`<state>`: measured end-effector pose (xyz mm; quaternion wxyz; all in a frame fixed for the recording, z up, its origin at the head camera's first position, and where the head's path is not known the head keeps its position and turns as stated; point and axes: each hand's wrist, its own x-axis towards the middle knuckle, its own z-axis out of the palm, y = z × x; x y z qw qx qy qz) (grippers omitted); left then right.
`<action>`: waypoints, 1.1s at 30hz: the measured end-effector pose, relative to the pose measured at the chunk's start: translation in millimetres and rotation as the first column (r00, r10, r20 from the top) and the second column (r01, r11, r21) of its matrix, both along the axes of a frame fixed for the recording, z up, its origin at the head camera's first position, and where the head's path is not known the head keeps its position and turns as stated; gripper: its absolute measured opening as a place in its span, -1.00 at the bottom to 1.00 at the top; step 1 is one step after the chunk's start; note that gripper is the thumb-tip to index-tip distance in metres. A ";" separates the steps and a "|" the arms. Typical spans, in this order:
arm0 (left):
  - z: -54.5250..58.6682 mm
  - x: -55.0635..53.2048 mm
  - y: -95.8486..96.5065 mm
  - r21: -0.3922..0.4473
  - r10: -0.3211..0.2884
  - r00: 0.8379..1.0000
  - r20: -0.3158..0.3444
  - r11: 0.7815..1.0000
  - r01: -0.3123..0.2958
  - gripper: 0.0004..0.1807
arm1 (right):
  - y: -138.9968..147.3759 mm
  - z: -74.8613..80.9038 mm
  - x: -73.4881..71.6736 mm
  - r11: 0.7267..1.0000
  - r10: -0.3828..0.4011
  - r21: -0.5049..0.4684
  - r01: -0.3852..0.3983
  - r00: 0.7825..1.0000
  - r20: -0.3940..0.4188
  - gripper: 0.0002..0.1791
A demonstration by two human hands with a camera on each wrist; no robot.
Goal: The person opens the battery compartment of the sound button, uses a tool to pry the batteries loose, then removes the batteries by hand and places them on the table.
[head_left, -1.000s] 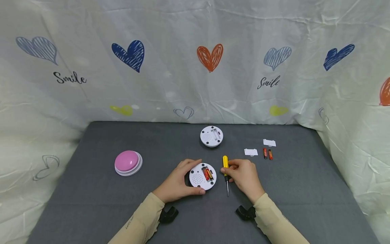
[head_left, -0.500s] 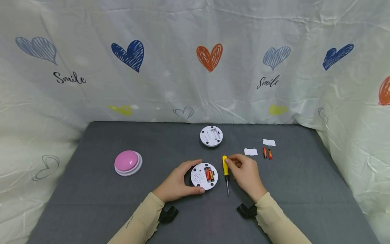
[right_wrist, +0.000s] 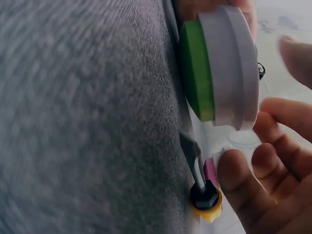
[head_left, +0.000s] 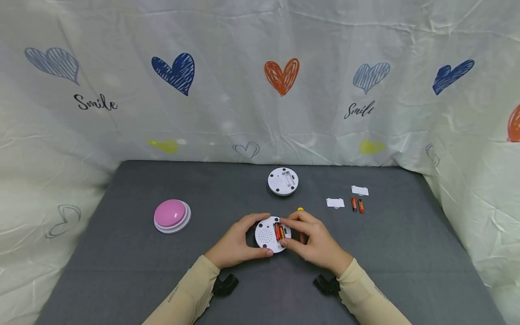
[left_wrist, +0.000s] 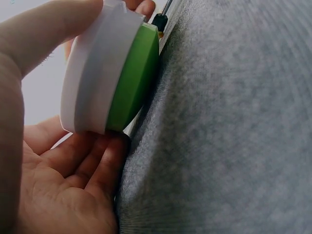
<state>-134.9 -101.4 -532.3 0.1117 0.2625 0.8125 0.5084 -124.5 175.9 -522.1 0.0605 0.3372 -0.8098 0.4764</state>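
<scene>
- Round device (head_left: pixel 266 235): upside down in front of the person, between the two hands, at the near middle of the table (head_left: pixel 260 298); its flat white underside faces up, bearing a patch of small speaker holes, dark round feet near the edge and a rectangular battery compartment.
- Batteries (head_left: pixel 279 232): two, red with black ends, side by side in the compartment, partly overlapped by the right fingers in the head view.
- Profile: a stepped white casing (left_wrist: pixel 95 73) above, a bright green dome (left_wrist: pixel 134 80) below, close against the grey cloth.
- Left hand (head_left: pixel 235 243): curved round the device, thumb along the near edge, fingers along the far edge; grip firm enough to frame the disc.
- Right hand (head_left: pixel 316 240): thumb and forefinger parted, the others loosely bent; fingertips over the compartment side of the device; whether they touch the batteries cannot be told.
- Screwdriver (right_wrist: pixel 204 195): metal blade, black collar, yellow handle; beneath the right hand, largely hidden from above.
- Surroundings: a second white disc (head_left: pixel 276 183) farther back, underside up; a pink-domed button (head_left: pixel 169 213) at left; two white covers (head_left: pixel 335 203) and two loose red cells (head_left: pixel 354 204) at right.
</scene>
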 end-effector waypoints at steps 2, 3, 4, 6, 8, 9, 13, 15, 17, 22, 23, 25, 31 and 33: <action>-0.3 -0.2 -0.4 0.002 -0.005 1.000 -0.005 1.000 0.005 -0.01 | -1.2 -0.7 0.2 1.000 0.013 0.015 -0.013 1.000 0.006 -0.51; -0.3 -0.3 -0.6 0.005 -0.007 1.000 -0.007 1.000 0.007 -0.01 | -1.8 -1.0 0.1 1.000 0.015 0.018 -0.016 1.000 0.009 -0.50; -0.5 -0.2 -0.6 0.010 -0.010 1.000 -0.004 1.000 0.010 -0.01 | -2.1 -1.6 0.2 1.000 0.019 0.016 -0.019 1.000 0.014 -0.50; -0.4 0.1 -0.5 0.017 -0.015 1.000 0.000 1.000 0.015 -0.02 | -2.4 -2.8 0.2 1.000 0.025 0.006 -0.025 0.999 0.031 -0.48; 0.2 0.5 -0.3 0.023 -0.019 1.000 0.005 1.000 0.018 -0.02 | -2.2 -3.8 0.1 1.000 0.029 0.001 -0.029 0.998 0.048 -0.44; 0.5 0.5 -0.2 0.024 -0.019 1.000 0.005 1.000 0.019 -0.02 | -2.0 -4.1 0.1 1.000 0.030 -0.002 -0.029 0.998 0.057 -0.43; 1.0 -0.1 0.3 0.018 -0.019 1.000 0.000 1.000 0.019 -0.01 | -0.5 -6.0 -0.9 1.000 0.020 0.008 -0.021 0.997 0.071 -0.42; 0.6 -0.5 0.5 0.013 -0.017 1.000 0.003 1.000 0.017 -0.01 | 0.3 -7.4 -1.7 1.000 0.017 0.016 -0.018 0.998 0.063 -0.44; 0.1 -0.8 0.5 0.007 -0.016 1.000 0.011 1.000 0.016 0.00 | 1.0 -8.5 -2.3 1.000 0.019 0.019 -0.020 0.998 0.061 -0.46; 1.3 -1.1 0.2 0.008 -0.016 1.000 0.014 1.000 0.016 -0.01 | 1.1 -10.1 -3.5 0.999 0.041 0.003 -0.042 0.998 0.044 -0.51; 1.5 -1.1 0.1 0.011 -0.016 1.000 0.010 1.000 0.016 -0.02 | 1.1 -10.1 -3.8 0.999 0.046 0.001 -0.046 0.998 0.033 -0.52; 1.9 -1.2 0.2 0.015 -0.014 1.000 0.004 1.000 0.014 -0.03 | 1.3 -9.4 -3.9 0.999 0.053 0.000 -0.053 0.998 0.021 -0.53; 2.1 -1.2 0.8 0.022 -0.002 1.000 0.009 1.000 0.001 -0.04 | 2.7 -6.6 -3.5 0.996 0.093 0.001 -0.093 0.995 -0.031 -0.60; 1.7 -1.1 1.2 0.017 0.006 1.000 0.015 1.000 -0.006 -0.04 | 3.0 -6.7 -3.9 0.994 0.113 -0.001 -0.114 0.992 -0.062 -0.60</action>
